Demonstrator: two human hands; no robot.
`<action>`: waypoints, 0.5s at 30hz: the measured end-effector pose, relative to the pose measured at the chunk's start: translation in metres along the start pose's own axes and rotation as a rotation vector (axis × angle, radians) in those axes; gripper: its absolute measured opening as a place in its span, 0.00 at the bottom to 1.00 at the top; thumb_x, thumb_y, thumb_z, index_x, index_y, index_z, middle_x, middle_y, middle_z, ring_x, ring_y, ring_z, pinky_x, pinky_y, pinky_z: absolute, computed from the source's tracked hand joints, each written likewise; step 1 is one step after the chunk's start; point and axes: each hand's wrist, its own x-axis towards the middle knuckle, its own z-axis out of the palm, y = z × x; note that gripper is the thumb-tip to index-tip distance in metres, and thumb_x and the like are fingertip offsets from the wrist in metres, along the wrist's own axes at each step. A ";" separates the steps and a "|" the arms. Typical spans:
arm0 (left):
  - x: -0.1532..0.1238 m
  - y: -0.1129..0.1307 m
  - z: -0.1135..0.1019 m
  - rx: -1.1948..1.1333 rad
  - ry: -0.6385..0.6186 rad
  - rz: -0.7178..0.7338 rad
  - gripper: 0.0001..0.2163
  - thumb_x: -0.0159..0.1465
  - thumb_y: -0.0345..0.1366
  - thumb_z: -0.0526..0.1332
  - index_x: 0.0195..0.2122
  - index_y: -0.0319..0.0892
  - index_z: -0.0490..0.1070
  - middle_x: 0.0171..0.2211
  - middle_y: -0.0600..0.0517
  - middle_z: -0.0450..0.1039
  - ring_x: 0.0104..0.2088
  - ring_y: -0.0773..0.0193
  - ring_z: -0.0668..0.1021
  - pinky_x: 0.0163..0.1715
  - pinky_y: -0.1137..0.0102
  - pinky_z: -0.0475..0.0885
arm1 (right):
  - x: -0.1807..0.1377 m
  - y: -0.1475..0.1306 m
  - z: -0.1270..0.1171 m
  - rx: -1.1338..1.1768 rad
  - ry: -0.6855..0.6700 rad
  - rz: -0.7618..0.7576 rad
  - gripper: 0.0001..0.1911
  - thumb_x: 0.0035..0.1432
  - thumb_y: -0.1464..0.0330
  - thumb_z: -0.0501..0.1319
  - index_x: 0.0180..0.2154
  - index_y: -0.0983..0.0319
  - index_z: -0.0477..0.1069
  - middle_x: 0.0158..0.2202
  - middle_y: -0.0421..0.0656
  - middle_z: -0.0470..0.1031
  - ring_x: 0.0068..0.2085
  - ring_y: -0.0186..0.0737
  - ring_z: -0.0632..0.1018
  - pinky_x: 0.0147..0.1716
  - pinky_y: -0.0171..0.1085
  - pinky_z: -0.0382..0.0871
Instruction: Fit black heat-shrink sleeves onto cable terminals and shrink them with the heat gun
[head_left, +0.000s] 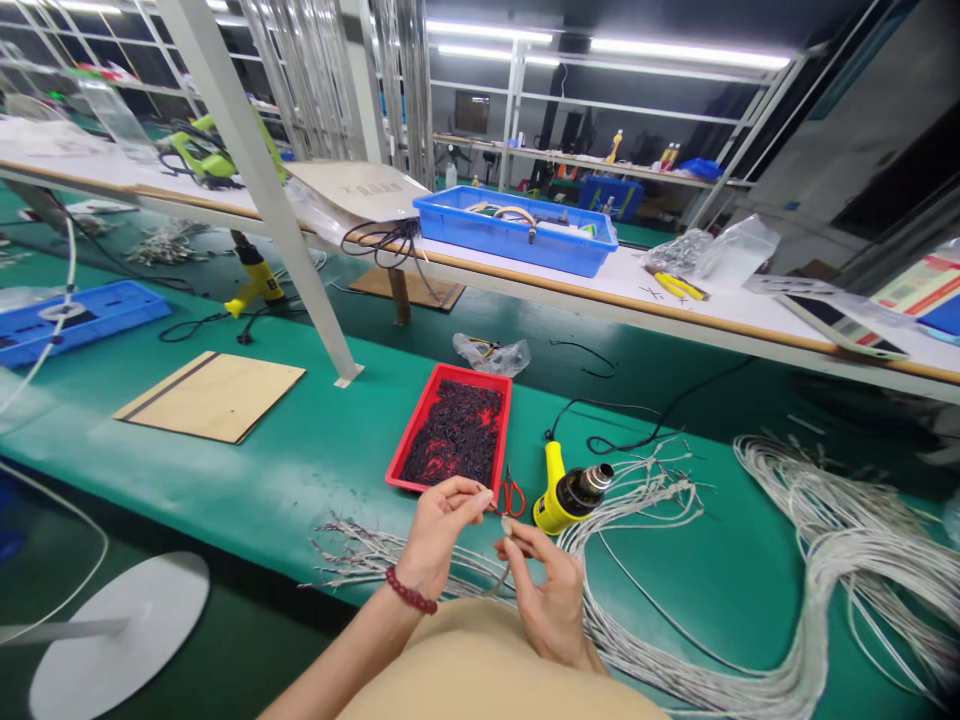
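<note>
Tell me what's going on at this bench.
A person's right hand pinches a pale cable end; the left hand, close by, seems to pinch something thin and dark, too small to identify. Ahead sits a red tray of small dark pieces, with red-handled scissors and a yellow heat gun to its right, in neither hand.

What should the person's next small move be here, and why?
Probably bring the bare left hand, the one with the dark-red beaded bracelet, slightly closer to the whitish cable end in the bare right hand. The two hands nearly meet, and the left fingers look pinched together, though whatever they hold is too small to identify.
</note>
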 end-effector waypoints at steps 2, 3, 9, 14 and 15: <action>0.000 0.000 0.000 -0.006 0.005 -0.002 0.10 0.47 0.35 0.72 0.26 0.37 0.74 0.22 0.53 0.76 0.23 0.73 0.71 0.26 0.77 0.65 | 0.000 -0.001 0.000 0.001 -0.004 -0.002 0.09 0.61 0.70 0.58 0.43 0.61 0.73 0.32 0.41 0.80 0.31 0.37 0.81 0.34 0.31 0.74; 0.000 0.000 0.000 -0.008 0.007 -0.003 0.10 0.46 0.35 0.72 0.26 0.37 0.74 0.22 0.53 0.76 0.23 0.73 0.71 0.26 0.77 0.65 | 0.000 -0.001 0.000 0.000 -0.004 -0.003 0.09 0.61 0.70 0.58 0.43 0.61 0.73 0.32 0.41 0.80 0.31 0.37 0.81 0.34 0.31 0.75; -0.001 0.001 0.001 -0.012 0.016 -0.007 0.10 0.46 0.35 0.72 0.26 0.37 0.74 0.22 0.54 0.76 0.23 0.73 0.71 0.26 0.77 0.65 | 0.000 -0.001 -0.001 -0.011 0.000 -0.004 0.09 0.61 0.70 0.58 0.42 0.61 0.73 0.32 0.42 0.80 0.31 0.37 0.81 0.34 0.31 0.75; 0.000 0.001 0.001 -0.011 0.015 -0.014 0.10 0.46 0.35 0.72 0.26 0.37 0.74 0.22 0.53 0.76 0.23 0.72 0.71 0.26 0.77 0.65 | 0.000 -0.002 -0.001 -0.014 0.010 -0.002 0.09 0.60 0.69 0.58 0.42 0.61 0.74 0.32 0.42 0.80 0.31 0.39 0.81 0.33 0.32 0.76; 0.000 0.001 0.001 -0.009 0.015 -0.014 0.10 0.46 0.35 0.72 0.26 0.37 0.74 0.22 0.53 0.76 0.23 0.72 0.71 0.26 0.76 0.65 | 0.000 -0.002 -0.001 -0.012 0.008 0.003 0.09 0.60 0.69 0.58 0.42 0.61 0.74 0.32 0.42 0.80 0.31 0.39 0.81 0.33 0.33 0.76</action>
